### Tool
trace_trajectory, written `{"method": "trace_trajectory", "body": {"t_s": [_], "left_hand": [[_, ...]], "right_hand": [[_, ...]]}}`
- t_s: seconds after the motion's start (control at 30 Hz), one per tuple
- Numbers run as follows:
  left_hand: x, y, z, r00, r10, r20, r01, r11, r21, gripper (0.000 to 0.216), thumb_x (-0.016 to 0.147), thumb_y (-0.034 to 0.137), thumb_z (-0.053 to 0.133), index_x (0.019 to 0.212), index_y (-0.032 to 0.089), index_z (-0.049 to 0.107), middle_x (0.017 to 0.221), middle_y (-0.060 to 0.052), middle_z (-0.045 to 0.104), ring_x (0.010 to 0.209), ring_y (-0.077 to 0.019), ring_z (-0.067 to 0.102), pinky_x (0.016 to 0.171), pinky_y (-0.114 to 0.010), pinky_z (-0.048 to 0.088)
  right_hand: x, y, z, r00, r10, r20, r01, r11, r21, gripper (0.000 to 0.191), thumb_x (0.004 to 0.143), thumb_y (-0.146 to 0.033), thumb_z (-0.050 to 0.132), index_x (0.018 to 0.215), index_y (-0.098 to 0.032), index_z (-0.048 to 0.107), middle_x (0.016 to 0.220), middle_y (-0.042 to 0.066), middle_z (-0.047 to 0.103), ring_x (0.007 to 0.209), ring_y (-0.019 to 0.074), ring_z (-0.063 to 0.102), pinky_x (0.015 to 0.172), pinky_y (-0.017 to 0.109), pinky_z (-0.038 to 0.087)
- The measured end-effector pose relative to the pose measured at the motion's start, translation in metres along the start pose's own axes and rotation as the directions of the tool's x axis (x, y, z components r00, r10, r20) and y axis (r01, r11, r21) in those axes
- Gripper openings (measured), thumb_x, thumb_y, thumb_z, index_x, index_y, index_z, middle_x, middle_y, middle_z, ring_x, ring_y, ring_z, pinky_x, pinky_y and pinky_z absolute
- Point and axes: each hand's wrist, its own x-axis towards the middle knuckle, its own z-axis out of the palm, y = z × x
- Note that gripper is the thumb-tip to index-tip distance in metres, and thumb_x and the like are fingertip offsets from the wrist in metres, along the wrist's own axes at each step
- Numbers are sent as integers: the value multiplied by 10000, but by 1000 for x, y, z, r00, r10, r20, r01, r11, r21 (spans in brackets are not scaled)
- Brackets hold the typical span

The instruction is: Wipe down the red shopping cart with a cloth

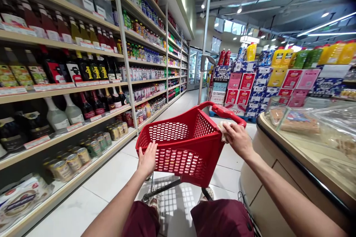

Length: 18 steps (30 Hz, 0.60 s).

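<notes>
A small red plastic shopping cart [178, 157] with a perforated basket stands sideways in front of me. My left hand [147, 159] lies against the near side of the basket at its left end, fingers stretched toward the rim and thumb apart. My right hand [236, 139] is closed on a crumpled whitish cloth [223, 129], pressed against the basket's corner where the red handle [226, 114] joins it. Part of the cloth is hidden under my fingers. The basket's near wall hides much of its inside.
Shelves of bottles and cans [91, 87] line the left. A display counter [294, 163] with clear covers stands close on the right. Stacked drink cartons [239, 89] and a metal pole [204, 44] are beyond the cart. Tiled floor [97, 189] runs along the shelves.
</notes>
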Motion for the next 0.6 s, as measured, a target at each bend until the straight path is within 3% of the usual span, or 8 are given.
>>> {"method": "trace_trajectory", "body": {"t_s": [0.17,0.3,0.37,0.47,0.53,0.6], "left_hand": [[1,2,-2,999,-35,4,35,999,18,691,666,5,310,1339,163,309,1425,-94,264,1323,-222,214,1032,-598,100],[1,3,0,999,-38,11,38,999,20,716,642,-4,312,1342,149,299,1426,-91,265,1324,-213,215,1034,-599,90],[1,3,1,999,-36,6,36,999,17,714,641,4,316,1343,134,292,1428,-92,257,1325,-211,211,1034,-603,81],[0,4,1,999,-48,-10,48,999,15,699,652,25,326,1342,132,294,1432,-89,248,1328,-221,200,1031,-609,86],[-1,5,1,999,-51,-8,51,999,14,690,659,36,330,1342,131,295,1429,-89,257,1327,-224,203,1032,-607,88],[-2,4,2,999,-41,-1,41,999,15,691,660,43,336,1344,128,291,1427,-88,263,1326,-222,208,1036,-603,82]], "right_hand": [[-53,-21,19,990,139,12,-139,989,57,289,845,-269,372,988,-183,608,913,86,596,791,185,546,668,290,438],[-85,-37,26,991,99,91,-103,994,45,232,841,-268,397,858,-209,621,855,50,619,694,161,549,625,270,419],[-77,-34,23,983,179,-32,-179,984,9,231,837,-291,424,910,-191,618,892,68,620,752,177,556,665,276,411],[-60,-31,22,925,330,-185,-339,941,-16,259,833,-307,430,945,-155,608,921,104,612,810,200,550,687,288,399],[-61,-36,25,954,280,-106,-282,959,2,234,834,-278,414,895,-167,610,869,85,616,751,181,547,647,272,392],[-67,-46,28,990,143,10,-143,989,46,209,835,-252,408,847,-192,608,805,45,615,672,151,533,608,251,384]]}}
